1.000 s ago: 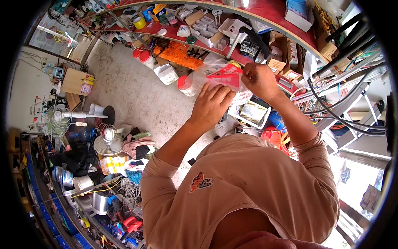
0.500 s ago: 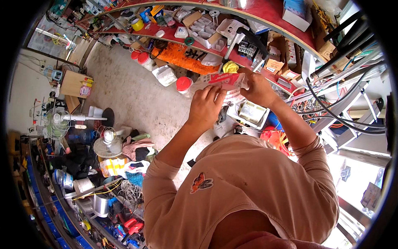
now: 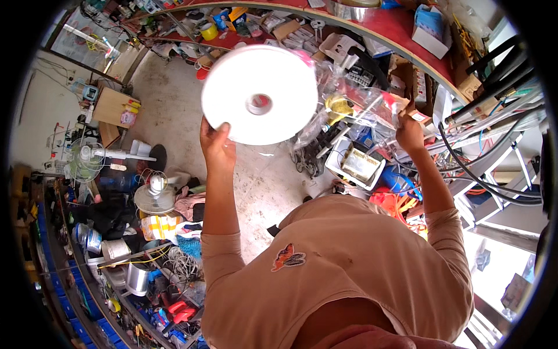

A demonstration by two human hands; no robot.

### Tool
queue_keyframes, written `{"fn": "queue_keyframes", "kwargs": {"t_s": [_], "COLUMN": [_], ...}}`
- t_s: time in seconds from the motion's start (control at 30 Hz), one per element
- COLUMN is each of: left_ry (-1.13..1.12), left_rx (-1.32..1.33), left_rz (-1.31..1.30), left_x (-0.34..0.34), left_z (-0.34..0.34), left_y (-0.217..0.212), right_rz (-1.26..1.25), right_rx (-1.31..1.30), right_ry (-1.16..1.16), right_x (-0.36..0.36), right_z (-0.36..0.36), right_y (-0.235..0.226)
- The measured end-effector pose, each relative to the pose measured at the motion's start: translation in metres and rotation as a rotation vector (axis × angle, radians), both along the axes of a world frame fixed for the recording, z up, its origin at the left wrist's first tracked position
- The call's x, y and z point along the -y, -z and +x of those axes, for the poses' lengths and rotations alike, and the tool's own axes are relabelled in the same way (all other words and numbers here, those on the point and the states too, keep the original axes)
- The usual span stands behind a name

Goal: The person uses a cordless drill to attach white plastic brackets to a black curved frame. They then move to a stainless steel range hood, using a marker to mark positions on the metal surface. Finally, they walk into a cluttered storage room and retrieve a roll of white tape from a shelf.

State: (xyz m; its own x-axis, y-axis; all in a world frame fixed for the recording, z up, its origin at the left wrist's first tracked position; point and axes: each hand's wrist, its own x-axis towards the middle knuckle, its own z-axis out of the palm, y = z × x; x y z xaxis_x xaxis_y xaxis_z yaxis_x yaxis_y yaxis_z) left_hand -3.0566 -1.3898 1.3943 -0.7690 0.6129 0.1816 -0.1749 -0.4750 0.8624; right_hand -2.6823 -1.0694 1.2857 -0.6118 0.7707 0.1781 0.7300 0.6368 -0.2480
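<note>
A large white disc-shaped reel (image 3: 232, 96) with a round hole at its middle is raised over the floor. My left hand (image 3: 218, 145) is closed on its lower left edge, the thumb lying on the front face. Farther right, my right hand (image 3: 410, 132) pinches a clear crinkled plastic bag (image 3: 367, 111) with red printing. The bag stretches from my right fingers toward the right edge of the reel; whether it still touches the reel I cannot tell.
A red-topped workbench (image 3: 433, 55) loaded with boxes curves along the far side. Black cables (image 3: 494, 160) and a ladder stand at the right. Below the bag sits a white tray (image 3: 356, 166). Fans (image 3: 156, 198), clothes and tools crowd the left.
The reel has come out into view in my left hand, which moved left. My right hand has moved right with the bag, so my hands are now far apart.
</note>
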Motion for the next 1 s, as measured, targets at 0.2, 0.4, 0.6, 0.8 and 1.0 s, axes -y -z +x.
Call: {"fn": "queue_keyframes", "kwargs": {"t_s": [0.2,0.4,0.6,0.8,1.0], "left_ry": [-0.026,-0.141,-0.114,0.054,0.264], "left_rx": [0.300,0.546,0.428,0.371,0.325], "left_rz": [-0.033,-0.018,-0.055,-0.005,-0.048], "left_x": [0.009,0.051,0.069,0.011,-0.023], "left_z": [-0.015,-0.047,-0.088,-0.048,-0.011], "left_y": [0.008,-0.005,0.019,0.004,0.005], "right_rz": [-0.002,-0.065,0.042,-0.483,-1.243], "right_rx": [0.070,0.112,-0.122,-0.468,-0.692], "right_ry": [-0.023,0.131,-0.202,-0.345,-0.481], "right_x": [0.000,-0.034,0.020,0.087,0.106], "right_z": [0.028,0.113,0.058,-0.058,-0.119], "right_y": [0.027,0.052,0.001,-0.086,-0.134]}}
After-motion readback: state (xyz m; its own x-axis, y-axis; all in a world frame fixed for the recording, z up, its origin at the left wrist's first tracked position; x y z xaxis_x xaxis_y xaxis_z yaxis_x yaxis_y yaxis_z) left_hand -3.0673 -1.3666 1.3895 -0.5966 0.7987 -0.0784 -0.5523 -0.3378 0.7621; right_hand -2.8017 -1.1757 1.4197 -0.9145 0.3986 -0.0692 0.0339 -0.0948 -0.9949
